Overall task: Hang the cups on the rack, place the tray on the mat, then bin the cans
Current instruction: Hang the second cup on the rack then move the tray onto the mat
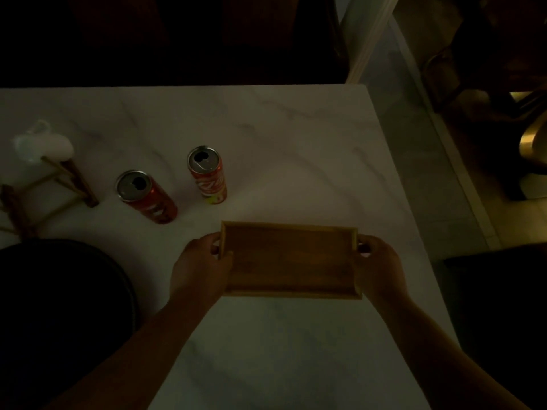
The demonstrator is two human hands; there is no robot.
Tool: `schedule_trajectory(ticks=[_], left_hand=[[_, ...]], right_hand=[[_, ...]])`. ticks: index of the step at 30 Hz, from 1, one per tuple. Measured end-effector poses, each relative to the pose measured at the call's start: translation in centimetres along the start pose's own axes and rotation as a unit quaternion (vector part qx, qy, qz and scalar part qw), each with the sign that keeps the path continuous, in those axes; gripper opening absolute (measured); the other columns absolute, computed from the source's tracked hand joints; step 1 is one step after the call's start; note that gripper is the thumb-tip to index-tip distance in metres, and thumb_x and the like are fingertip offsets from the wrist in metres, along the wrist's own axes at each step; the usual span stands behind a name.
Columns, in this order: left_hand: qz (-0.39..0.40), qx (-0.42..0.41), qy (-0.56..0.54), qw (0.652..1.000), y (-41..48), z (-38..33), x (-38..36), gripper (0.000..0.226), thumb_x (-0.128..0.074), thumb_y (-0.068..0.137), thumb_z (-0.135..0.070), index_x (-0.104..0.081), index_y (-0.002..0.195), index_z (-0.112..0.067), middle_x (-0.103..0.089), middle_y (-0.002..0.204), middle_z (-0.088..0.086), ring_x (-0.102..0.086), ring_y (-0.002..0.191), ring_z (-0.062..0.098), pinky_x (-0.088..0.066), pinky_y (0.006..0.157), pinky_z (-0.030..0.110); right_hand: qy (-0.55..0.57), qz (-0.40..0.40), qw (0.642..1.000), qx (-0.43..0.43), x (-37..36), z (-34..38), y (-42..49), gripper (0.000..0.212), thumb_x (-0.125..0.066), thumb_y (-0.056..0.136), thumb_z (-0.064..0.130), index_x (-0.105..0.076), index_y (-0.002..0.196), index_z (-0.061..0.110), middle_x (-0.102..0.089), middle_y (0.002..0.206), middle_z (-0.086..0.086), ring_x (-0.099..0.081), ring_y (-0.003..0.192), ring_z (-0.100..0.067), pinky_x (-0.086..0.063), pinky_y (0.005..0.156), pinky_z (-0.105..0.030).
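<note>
An empty wooden tray (pixel 288 258) is held over the white marble table (pixel 296 143). My left hand (pixel 201 266) grips its left end and my right hand (pixel 377 263) grips its right end. Two opened red cans stand upright behind the tray: one (pixel 148 196) to the left, the other (pixel 208 176) nearer the middle. A wooden cup rack (pixel 50 190) stands at the far left with a white cup (pixel 44 146) on it. A dark round mat (pixel 59 306) lies at the near left of the table.
The table's right edge runs close to my right hand, with tiled floor (pixel 444 187) beyond. Dark furniture stands behind the table and at the far right. The scene is dimly lit.
</note>
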State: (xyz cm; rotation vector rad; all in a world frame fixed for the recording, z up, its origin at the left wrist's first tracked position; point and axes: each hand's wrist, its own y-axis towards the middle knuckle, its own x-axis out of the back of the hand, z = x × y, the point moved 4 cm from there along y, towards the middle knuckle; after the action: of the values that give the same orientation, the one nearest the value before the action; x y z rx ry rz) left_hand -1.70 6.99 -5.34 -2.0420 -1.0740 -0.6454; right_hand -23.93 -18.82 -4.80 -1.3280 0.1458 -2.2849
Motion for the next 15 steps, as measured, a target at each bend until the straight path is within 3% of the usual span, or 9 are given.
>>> schedule_trajectory(ticks=[1, 5, 8, 12, 15], left_hand=[[0.003, 0.006, -0.007, 1.0, -0.3, 0.5, 0.4, 0.036, -0.07, 0.088, -0.036, -0.068, 0.124, -0.036, -0.071, 0.108, -0.005, -0.068, 0.091, 0.021, -0.057, 0.079, 0.04], [0.001, 0.009, -0.028, 1.0, -1.4, 2.7, 2.3, 0.042, -0.066, 0.088, -0.028, -0.066, 0.13, -0.035, -0.071, 0.113, -0.005, -0.069, 0.091, 0.019, -0.059, 0.079, 0.043], [-0.007, 0.022, -0.033, 0.999, -2.0, 4.7, 3.9, 0.045, -0.066, 0.086, -0.024, -0.066, 0.13, -0.035, -0.071, 0.114, -0.005, -0.069, 0.089, 0.017, -0.059, 0.076, 0.039], [-0.026, 0.041, -0.027, 0.998, -2.8, 7.1, 6.0, 0.043, -0.066, 0.087, -0.026, -0.066, 0.129, -0.036, -0.072, 0.115, -0.006, -0.068, 0.095, 0.018, -0.056, 0.082, 0.038], [-0.048, 0.055, -0.03, 0.997, -3.3, 8.9, 7.7, 0.043, -0.066, 0.085, -0.024, -0.069, 0.126, -0.036, -0.073, 0.108, -0.006, -0.065, 0.09, 0.017, -0.049, 0.075, 0.033]], right_hand=[[0.0, 0.0, 1.0, 0.0, -0.1, 0.0, -0.5, 0.031, -0.068, 0.097, 0.017, -0.071, 0.128, 0.016, -0.072, 0.115, -0.006, -0.069, 0.095, -0.027, -0.053, 0.072, -0.033], [0.008, 0.003, 1.0, 0.003, -0.9, 0.8, -2.7, 0.028, -0.068, 0.097, 0.019, -0.071, 0.124, 0.022, -0.068, 0.102, 0.006, -0.061, 0.071, -0.006, -0.043, 0.051, -0.023], [0.012, 0.01, 1.0, 0.024, -2.1, 2.1, -4.0, 0.027, -0.068, 0.095, 0.016, -0.073, 0.122, 0.019, -0.071, 0.107, -0.001, -0.062, 0.083, -0.016, -0.042, 0.065, -0.029], [0.018, 0.027, 0.999, 0.028, -3.8, 3.9, -5.9, 0.027, -0.069, 0.094, 0.013, -0.073, 0.119, 0.021, -0.072, 0.107, -0.001, -0.06, 0.072, -0.007, -0.041, 0.056, -0.025], [0.031, 0.039, 0.998, 0.046, -5.0, 5.3, -7.2, 0.028, -0.069, 0.091, 0.01, -0.075, 0.117, 0.021, -0.073, 0.105, -0.001, -0.062, 0.076, -0.014, -0.042, 0.058, -0.025]])
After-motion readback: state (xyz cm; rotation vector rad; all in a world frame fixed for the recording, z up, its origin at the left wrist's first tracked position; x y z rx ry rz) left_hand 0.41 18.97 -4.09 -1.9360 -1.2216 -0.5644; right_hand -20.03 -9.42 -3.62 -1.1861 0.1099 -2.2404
